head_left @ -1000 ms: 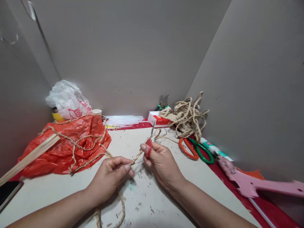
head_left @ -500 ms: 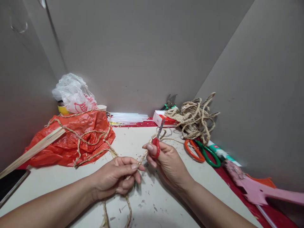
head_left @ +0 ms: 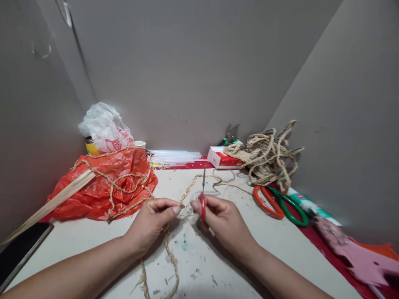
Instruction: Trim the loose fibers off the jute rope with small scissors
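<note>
My left hand (head_left: 152, 222) pinches a braided straw-coloured rope (head_left: 191, 187) between thumb and forefinger near the middle of the white table (head_left: 93, 245). The rope runs up and away toward the back and also trails down past my wrist to the near edge. My right hand (head_left: 222, 222) grips small red-handled scissors (head_left: 203, 195), their thin blades pointing straight up, close beside the pinched rope. The two hands almost touch fingertip to fingertip.
A red plastic bag (head_left: 106, 185) with rope over it and a wooden strip (head_left: 52, 203) lie at left, a white bag (head_left: 106, 128) behind. A rope tangle (head_left: 268, 158), red box (head_left: 224, 158), orange and green scissors (head_left: 277, 203), pink glue gun (head_left: 358, 257) sit right. A phone (head_left: 21, 251) lies at the near left.
My right hand turned the small scissors from tilted right to upright and came closer to my left hand. My left fingers shifted their pinch along the rope. The head camera panned slightly.
</note>
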The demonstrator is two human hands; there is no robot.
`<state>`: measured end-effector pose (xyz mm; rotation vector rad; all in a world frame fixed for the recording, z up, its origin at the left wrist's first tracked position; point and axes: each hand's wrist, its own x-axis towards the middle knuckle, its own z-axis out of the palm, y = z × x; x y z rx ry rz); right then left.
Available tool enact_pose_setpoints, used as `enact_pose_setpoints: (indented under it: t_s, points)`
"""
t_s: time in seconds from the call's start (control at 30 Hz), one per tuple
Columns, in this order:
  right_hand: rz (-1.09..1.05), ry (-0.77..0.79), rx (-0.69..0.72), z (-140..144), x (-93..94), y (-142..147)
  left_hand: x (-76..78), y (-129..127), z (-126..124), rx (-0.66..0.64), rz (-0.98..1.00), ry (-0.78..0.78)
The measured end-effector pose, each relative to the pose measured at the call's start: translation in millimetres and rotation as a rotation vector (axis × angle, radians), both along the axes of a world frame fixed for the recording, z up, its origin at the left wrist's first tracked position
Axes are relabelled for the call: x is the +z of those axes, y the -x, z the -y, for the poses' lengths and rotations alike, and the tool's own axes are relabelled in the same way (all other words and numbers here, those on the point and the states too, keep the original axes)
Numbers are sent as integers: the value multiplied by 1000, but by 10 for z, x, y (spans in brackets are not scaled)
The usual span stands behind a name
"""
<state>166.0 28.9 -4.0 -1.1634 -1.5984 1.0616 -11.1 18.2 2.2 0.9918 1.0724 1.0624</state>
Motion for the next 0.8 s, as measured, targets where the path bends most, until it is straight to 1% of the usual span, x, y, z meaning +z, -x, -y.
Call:
enact_pose_setpoints:
  t_s: [0.07,0.13,0.2,0.23,0.37,0.43,0.57,0.7,0.8]
  points:
    - [208,-198,56,24,-20,4,14,12,-11,40,33,13]
    - [421,-389,84,34,-42,0,41,19,-14,51,76,34]
    - [599,-512,80,34,-53,-9,75,20,-10,35,107,55]
    - [667,-544,70,31,-51,-15,90,19,-7,17,128,61]
    - [828,-575,6,19,-15,-33,106,19,-3,-73,217,66]
    - [873,-561,-12,15,6,-37,94,27,-9,-99,207,57]
    - [950,-527,-20,1,36,-43,103,47,-22,-104,124,35]
    - [966,-502,-43,-21,36,-56,158,51,-20,-116,159,72]
    - [933,-500,-41,-21,21,-64,168,52,-20,-90,157,90]
